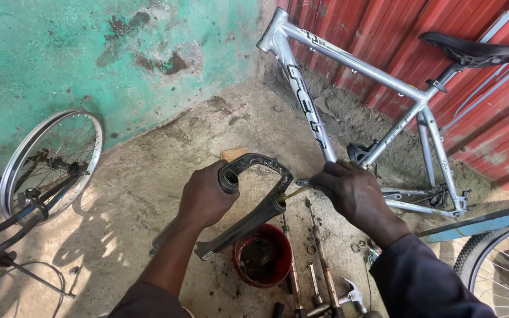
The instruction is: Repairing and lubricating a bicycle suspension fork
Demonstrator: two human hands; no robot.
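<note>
Black fork lowers [248,203] (greasy) tilted above red tub [262,254].

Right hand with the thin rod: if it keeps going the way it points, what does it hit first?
The right hand aims its thin rod leftward at the open top of the black fork leg, so likely that tube mouth first; depth is unclear.

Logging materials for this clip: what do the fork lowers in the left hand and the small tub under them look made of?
Fork lowers: apparently cast metal, dark grey and dull, judging by the thick one-piece arch and grimy sheen; the left hand grips one leg. Tub: probably plastic, glossy red with a thin rim, its inside caked with dark grime.
</note>
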